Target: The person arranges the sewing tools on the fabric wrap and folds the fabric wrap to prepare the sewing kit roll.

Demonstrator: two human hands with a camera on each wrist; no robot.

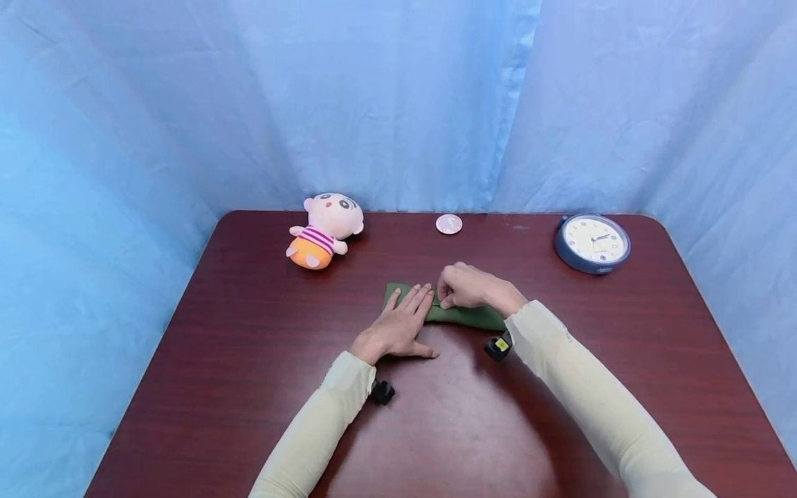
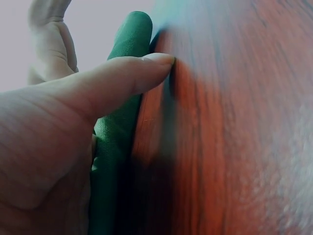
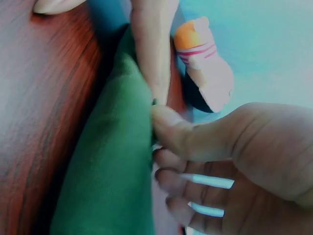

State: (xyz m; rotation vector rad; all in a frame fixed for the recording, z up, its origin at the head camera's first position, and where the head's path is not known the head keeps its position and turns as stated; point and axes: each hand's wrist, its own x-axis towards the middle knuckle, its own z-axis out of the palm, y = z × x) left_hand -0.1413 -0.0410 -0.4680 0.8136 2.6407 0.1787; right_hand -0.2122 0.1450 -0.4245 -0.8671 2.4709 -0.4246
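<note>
A long, soft green fabric pouch [image 1: 467, 316] lies on the middle of the table. My left hand [image 1: 398, 326] rests on its left part, fingers extended, with the thumb apart on the table side. The right hand [image 1: 471, 286] has curled fingers and pinches at the pouch's upper edge, close to the left fingertips. In the right wrist view, its thumb [image 3: 168, 122] presses against a small dark bit at the edge of the green pouch [image 3: 110, 152]; what that bit is stays mostly hidden. The left wrist view shows the pouch's rounded end [image 2: 134, 32] beyond my left thumb [image 2: 132, 76].
A plush doll [image 1: 326, 228] in a striped top lies at the back left of the dark red table [image 1: 249, 387]. A small round pale disc [image 1: 449, 224] is at the back, and a blue-rimmed clock [image 1: 593, 243] at the back right. Blue curtains [image 1: 398, 104] surround the table.
</note>
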